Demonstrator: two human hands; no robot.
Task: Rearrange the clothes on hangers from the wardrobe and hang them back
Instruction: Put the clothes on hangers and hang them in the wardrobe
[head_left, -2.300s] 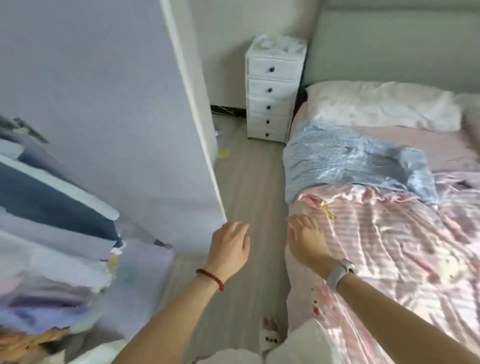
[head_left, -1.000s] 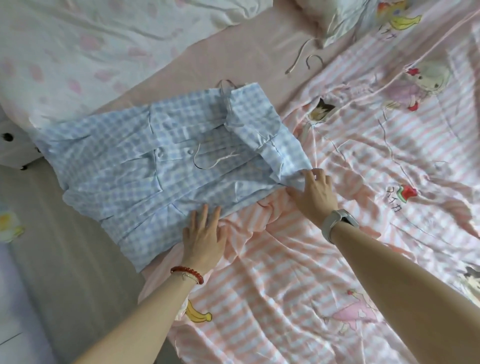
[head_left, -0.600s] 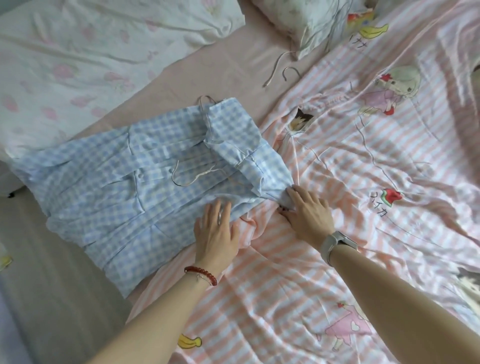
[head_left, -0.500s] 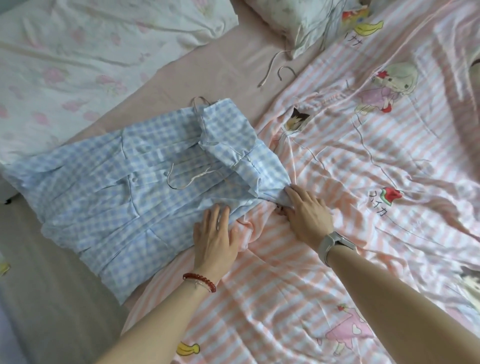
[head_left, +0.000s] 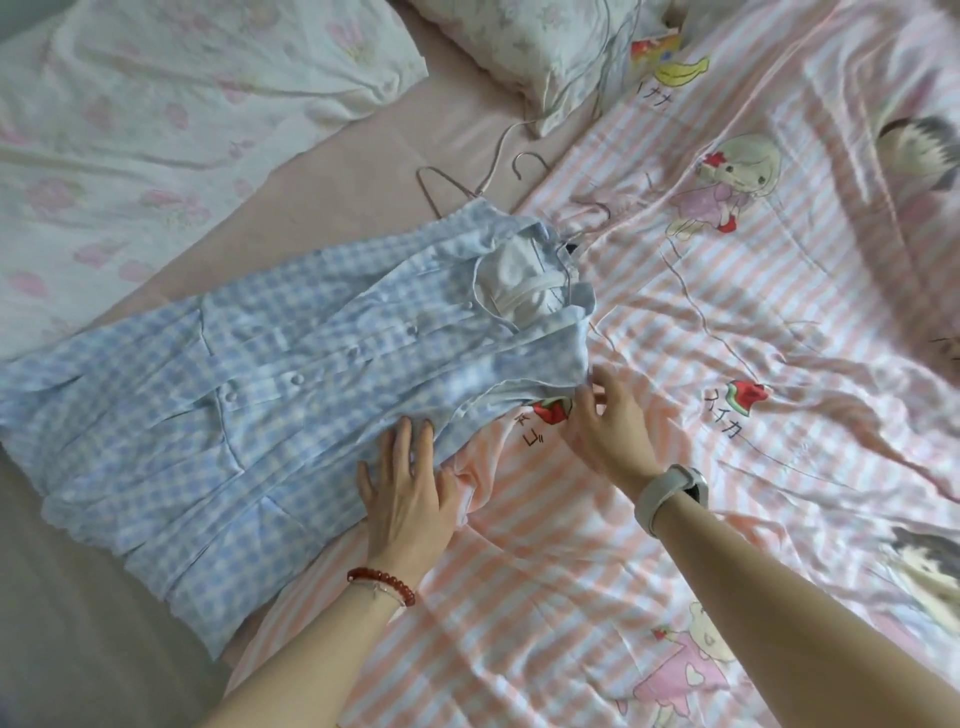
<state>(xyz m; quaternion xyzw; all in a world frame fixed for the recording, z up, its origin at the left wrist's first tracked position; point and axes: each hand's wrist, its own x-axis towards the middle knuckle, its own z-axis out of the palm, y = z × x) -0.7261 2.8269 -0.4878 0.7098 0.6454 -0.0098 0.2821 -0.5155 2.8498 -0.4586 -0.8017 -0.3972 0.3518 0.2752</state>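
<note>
One blue checked shirt (head_left: 270, 374) is laid flat on the striped quilt (head_left: 675, 415) of the bed, collar toward the pillow (head_left: 550, 47). Its lower side is pressed by the left hand (head_left: 405, 488), fingers straight. Its shoulder edge is touched by the right hand (head_left: 613, 421), fingers relaxed. Wire hangers (head_left: 467, 182) are seen beyond the collar.

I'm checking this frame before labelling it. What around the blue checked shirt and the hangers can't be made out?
Head view only:
- Hanger inside the blue checked shirt: mostly covered by the fabric.
- Loose wire hanger: lower part hidden under the collar.
- Right hand fingers at the shirt edge: motion-blurred, so grip is unclear.
- Pillow: cut off by the top edge.
</note>
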